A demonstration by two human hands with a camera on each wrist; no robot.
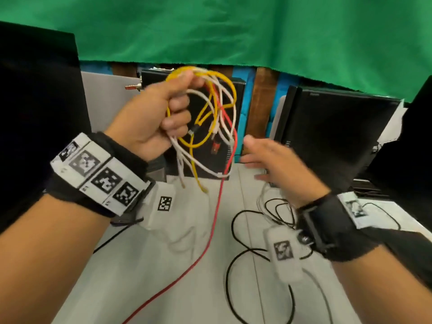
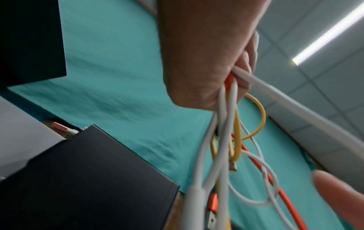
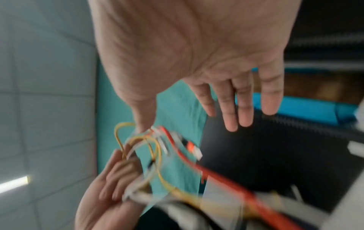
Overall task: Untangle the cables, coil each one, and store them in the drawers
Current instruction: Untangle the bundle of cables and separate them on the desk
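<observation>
The left hand [image 1: 149, 118] is curled tight round a bunch of yellow, white and red cables [image 1: 210, 118], held up above the tabletop [image 1: 163, 265]. The right hand [image 1: 278, 167] is spread wide, holding nothing, beside them. Black cables [image 1: 243, 249] lie below.

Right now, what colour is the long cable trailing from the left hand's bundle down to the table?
Red; the cable shows best in the head view.
</observation>
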